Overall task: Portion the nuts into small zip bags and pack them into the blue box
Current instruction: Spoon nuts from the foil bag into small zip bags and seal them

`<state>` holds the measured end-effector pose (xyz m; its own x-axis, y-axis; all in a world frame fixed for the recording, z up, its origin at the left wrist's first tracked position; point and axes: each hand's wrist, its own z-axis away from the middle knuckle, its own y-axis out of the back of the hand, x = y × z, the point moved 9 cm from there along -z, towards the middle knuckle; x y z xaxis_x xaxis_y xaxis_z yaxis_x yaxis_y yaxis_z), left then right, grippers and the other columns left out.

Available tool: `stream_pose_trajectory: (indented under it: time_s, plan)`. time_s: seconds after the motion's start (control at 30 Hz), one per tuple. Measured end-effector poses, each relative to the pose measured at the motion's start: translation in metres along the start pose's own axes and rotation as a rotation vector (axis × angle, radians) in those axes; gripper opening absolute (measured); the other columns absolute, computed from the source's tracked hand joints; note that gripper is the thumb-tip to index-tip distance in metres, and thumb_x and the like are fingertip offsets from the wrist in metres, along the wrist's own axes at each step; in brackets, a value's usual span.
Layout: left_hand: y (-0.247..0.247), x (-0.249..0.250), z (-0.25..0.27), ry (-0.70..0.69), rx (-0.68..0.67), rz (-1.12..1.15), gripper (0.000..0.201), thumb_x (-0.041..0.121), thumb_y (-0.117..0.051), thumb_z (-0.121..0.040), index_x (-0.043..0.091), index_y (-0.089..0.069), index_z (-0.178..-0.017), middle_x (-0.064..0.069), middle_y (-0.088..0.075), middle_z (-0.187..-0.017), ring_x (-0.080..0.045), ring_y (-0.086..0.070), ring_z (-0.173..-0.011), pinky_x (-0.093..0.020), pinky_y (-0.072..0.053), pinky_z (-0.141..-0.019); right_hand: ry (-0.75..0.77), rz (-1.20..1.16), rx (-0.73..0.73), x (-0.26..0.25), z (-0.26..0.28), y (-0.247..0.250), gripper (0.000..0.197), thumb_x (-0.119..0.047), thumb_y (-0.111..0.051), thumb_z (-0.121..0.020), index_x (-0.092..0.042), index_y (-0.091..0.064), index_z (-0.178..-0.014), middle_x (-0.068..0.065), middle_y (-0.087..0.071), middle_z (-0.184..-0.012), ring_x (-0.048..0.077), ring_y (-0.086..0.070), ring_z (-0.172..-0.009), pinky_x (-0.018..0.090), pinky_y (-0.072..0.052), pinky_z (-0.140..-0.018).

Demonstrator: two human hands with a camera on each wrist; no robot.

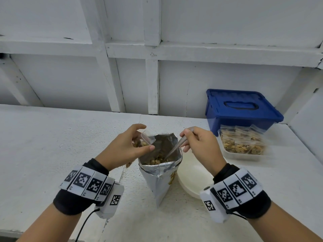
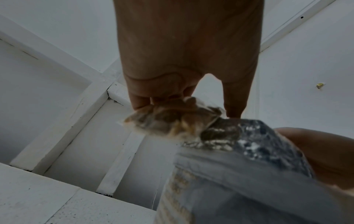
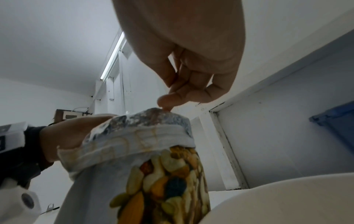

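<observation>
A large foil nut bag (image 1: 160, 169) stands open at the table's centre with its top rolled down and mixed nuts (image 1: 160, 158) inside; it also fills the wrist views (image 2: 239, 159) (image 3: 138, 151). My left hand (image 1: 129, 145) pinches a small clear zip bag (image 1: 146, 139) partly filled with nuts at the big bag's left rim, and the left wrist view shows the zip bag (image 2: 172, 119) close up. My right hand (image 1: 197, 142) grips a metal spoon (image 1: 174, 147) that slants down into the nuts. The blue box (image 1: 241, 109) sits lidded at the back right.
A clear tray (image 1: 244, 145) of several filled zip bags lies in front of the blue box. A white bowl (image 1: 195, 177) sits right of the foil bag, under my right wrist. A white wall with beams stands behind the table.
</observation>
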<state>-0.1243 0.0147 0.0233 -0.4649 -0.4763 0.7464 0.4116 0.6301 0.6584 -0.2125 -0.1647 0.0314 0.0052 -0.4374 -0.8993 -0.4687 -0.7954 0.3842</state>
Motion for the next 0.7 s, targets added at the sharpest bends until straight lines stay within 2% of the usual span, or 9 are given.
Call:
stream_pose_trajectory:
  time_s: [0.07, 0.17, 0.27, 0.4, 0.57, 0.7]
  plan:
    - [0.001, 0.0, 0.001, 0.0, -0.004, -0.01, 0.058, 0.042, -0.071, -0.075, 0.026, -0.042, -0.123, 0.009, -0.059, -0.103, -0.011, -0.057, -0.097, -0.013, -0.042, -0.073, -0.046, -0.033, 0.054, 0.007, -0.002, 0.008, 0.025, -0.02, -0.043, -0.096, -0.018, -0.062, -0.08, 0.002, -0.066, -0.065, 0.003, -0.059, -0.051, 0.007, -0.039, -0.048]
    - [0.003, 0.0, 0.002, -0.01, -0.009, -0.035, 0.045, 0.035, -0.07, -0.077, 0.027, -0.046, -0.114, 0.009, -0.058, -0.104, -0.002, -0.055, -0.091, -0.007, -0.041, -0.068, -0.125, -0.089, 0.111, 0.017, -0.004, 0.017, 0.027, -0.02, -0.042, -0.097, -0.02, -0.061, -0.077, 0.002, -0.066, -0.063, 0.004, -0.059, -0.05, 0.012, -0.04, -0.045]
    - [0.005, 0.005, 0.003, -0.021, -0.019, -0.054, 0.044, 0.035, -0.069, -0.078, 0.026, -0.048, -0.116, 0.013, -0.055, -0.099, 0.003, -0.053, -0.085, -0.006, -0.042, -0.064, -0.174, -0.157, 0.154, 0.021, -0.005, 0.024, 0.026, -0.019, -0.043, -0.096, -0.017, -0.062, -0.078, 0.006, -0.066, -0.065, 0.006, -0.059, -0.05, 0.018, -0.042, -0.044]
    - [0.01, 0.007, 0.004, -0.028, -0.011, -0.097, 0.046, 0.035, -0.07, -0.077, 0.024, -0.05, -0.118, 0.019, -0.051, -0.094, 0.001, -0.052, -0.085, -0.008, -0.04, -0.067, -0.166, -0.162, 0.2, 0.018, -0.008, 0.036, 0.025, -0.016, -0.044, -0.096, -0.017, -0.061, -0.078, 0.005, -0.065, -0.064, 0.006, -0.058, -0.049, 0.02, -0.044, -0.046]
    - [0.013, 0.004, 0.004, -0.031, -0.052, -0.158, 0.055, 0.039, -0.071, -0.075, 0.023, -0.051, -0.124, 0.009, -0.056, -0.109, -0.01, -0.053, -0.099, -0.012, -0.042, -0.074, -0.133, -0.181, 0.249, 0.01, -0.01, 0.05, 0.025, -0.015, -0.044, -0.096, -0.013, -0.062, -0.079, 0.005, -0.064, -0.062, 0.005, -0.056, -0.047, 0.018, -0.044, -0.043]
    - [0.009, 0.008, 0.005, -0.039, -0.1, -0.191, 0.063, 0.052, -0.07, -0.071, 0.024, -0.051, -0.124, 0.009, -0.058, -0.107, -0.009, -0.056, -0.097, -0.013, -0.045, -0.073, -0.094, -0.221, 0.306, -0.001, -0.013, 0.065, 0.025, -0.014, -0.044, -0.096, -0.01, -0.062, -0.079, 0.007, -0.065, -0.062, 0.006, -0.055, -0.045, 0.018, -0.043, -0.042]
